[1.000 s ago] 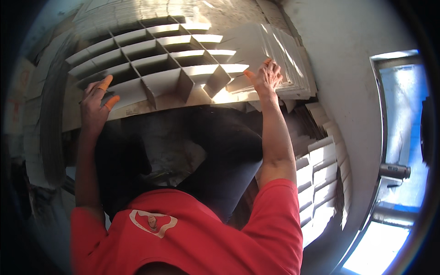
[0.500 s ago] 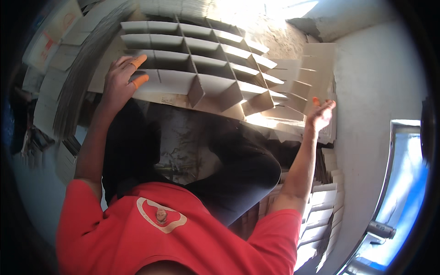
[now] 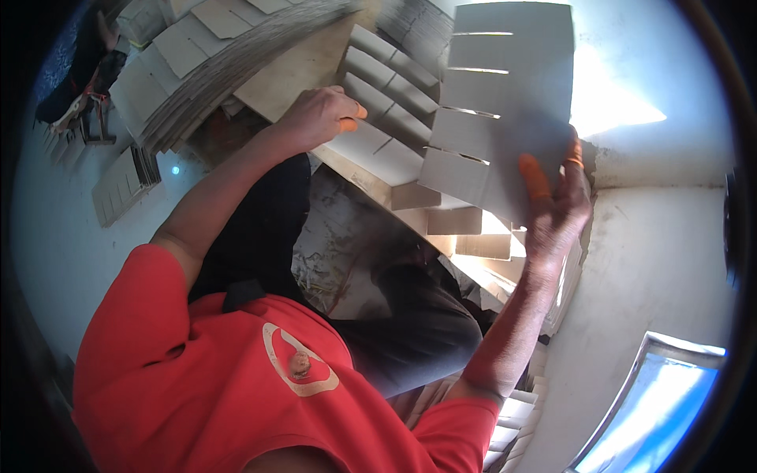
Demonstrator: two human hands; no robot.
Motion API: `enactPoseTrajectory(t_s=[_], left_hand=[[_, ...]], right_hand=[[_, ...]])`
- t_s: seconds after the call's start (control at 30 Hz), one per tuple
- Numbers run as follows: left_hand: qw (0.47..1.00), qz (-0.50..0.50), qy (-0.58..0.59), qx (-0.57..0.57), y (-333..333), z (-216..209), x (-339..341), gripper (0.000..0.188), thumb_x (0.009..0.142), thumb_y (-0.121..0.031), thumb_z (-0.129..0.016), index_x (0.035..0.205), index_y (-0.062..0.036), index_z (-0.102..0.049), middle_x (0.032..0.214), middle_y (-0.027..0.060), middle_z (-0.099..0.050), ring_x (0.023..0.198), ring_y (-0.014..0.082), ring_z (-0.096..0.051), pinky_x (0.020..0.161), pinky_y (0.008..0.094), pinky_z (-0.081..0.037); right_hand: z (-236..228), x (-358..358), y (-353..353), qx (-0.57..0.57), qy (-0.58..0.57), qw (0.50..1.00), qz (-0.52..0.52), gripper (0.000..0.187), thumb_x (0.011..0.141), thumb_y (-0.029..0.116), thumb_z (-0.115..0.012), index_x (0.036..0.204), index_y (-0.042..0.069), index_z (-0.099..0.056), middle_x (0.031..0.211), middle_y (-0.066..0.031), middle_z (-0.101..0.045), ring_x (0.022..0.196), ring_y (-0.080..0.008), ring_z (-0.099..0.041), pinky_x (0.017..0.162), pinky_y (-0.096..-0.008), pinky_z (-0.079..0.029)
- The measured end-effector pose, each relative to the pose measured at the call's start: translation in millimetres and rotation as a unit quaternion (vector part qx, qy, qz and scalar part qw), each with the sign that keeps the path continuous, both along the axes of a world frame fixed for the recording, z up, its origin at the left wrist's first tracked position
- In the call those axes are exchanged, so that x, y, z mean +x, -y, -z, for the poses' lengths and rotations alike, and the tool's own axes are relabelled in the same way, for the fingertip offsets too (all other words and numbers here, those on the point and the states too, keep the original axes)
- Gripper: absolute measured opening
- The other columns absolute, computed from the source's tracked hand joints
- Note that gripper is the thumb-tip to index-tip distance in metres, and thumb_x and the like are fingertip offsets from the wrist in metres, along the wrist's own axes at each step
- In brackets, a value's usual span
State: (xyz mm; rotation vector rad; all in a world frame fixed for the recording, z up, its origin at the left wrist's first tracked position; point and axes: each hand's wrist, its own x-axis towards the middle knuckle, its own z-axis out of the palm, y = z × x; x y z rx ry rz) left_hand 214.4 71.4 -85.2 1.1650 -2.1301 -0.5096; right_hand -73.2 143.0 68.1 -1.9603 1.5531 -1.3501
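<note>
Right of upper centre in the frame, a slotted cardboard divider [image 3: 516,94] is now raised, separate from the divider grid [image 3: 386,160], pinched between the right hand's [image 3: 558,217] thumb and fingers; the left hand's [image 3: 319,118] fingers curl narrowly by the grid, grip unclear.

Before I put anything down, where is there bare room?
A tan strip of the work surface looks bare between the stacked sheets and the cardboard grid, beyond the left hand. The right side is crowded: the slotted sheet in the right hand hides part of the grid.
</note>
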Motion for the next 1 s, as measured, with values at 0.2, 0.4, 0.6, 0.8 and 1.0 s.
enactPoseTrajectory(t_s=[0.2, 0.4, 0.6, 0.8, 1.0], left_hand=[[0.996, 0.045, -0.067, -0.024, 5.0, 13.0, -1.6, 0.015, 0.074, -0.004, -0.069, 0.089, -0.0002, -0.068, 0.074, 0.0105, -0.063, 0.073, 0.0269, -0.055, 0.066, 0.038, -0.046], [0.997, 0.048, -0.056, -0.03, 7.4, 18.0, -0.9, 0.015, 0.074, -0.004, -0.068, 0.088, 0.0, -0.067, 0.075, 0.0119, -0.063, 0.073, 0.0296, -0.055, 0.067, 0.0409, -0.045], [0.997, 0.032, -0.069, -0.019, 8.9, 21.5, -2.5, 0.015, 0.074, -0.005, -0.068, 0.089, -0.001, -0.067, 0.076, 0.0111, -0.064, 0.075, 0.0283, -0.057, 0.068, 0.0407, -0.047], [0.996, 0.023, -0.081, -0.003, 8.1, 21.8, -4.1, 0.015, 0.075, -0.005, -0.069, 0.089, -0.0018, -0.068, 0.077, 0.0098, -0.065, 0.076, 0.0264, -0.058, 0.068, 0.0399, -0.048], [0.996, 0.023, -0.079, 0.02, 7.9, 18.7, -3.6, 0.014, 0.076, -0.006, -0.068, 0.089, -0.0019, -0.069, 0.079, 0.0121, -0.064, 0.079, 0.0281, -0.059, 0.07, 0.0406, -0.048]], right_hand=[[23.5, 24.0, 31.1, -0.037, -0.129, 0.991, -0.02, 0.057, 0.082, -0.006, -0.065, 0.135, -0.005, -0.044, 0.123, -0.0221, -0.059, 0.105, -0.0178, -0.061, 0.088, -0.0298, -0.049], [34.3, 39.5, 41.1, 0.018, -0.141, 0.99, -0.024, 0.056, 0.083, -0.004, -0.065, 0.135, -0.005, -0.043, 0.117, -0.0216, -0.063, 0.097, -0.0167, -0.062, 0.084, -0.0285, -0.05], [30.1, 45.9, 45.3, -0.01, -0.143, 0.989, -0.021, 0.056, 0.083, -0.003, -0.065, 0.135, -0.005, -0.043, 0.11, -0.0205, -0.066, 0.092, -0.0159, -0.064, 0.079, -0.0292, -0.052], [29.2, 51.1, 43.7, 0.013, -0.221, 0.975, 0.008, 0.055, 0.082, -0.004, -0.066, 0.133, -0.005, -0.045, 0.105, -0.0194, -0.067, 0.089, -0.0171, -0.066, 0.075, -0.0295, -0.053], [31.2, 51.5, 45.1, 0.057, -0.125, 0.99, -0.022, 0.055, 0.082, -0.005, -0.065, 0.133, -0.006, -0.045, 0.106, -0.0207, -0.066, 0.089, -0.0208, -0.067, 0.076, -0.0309, -0.054]])
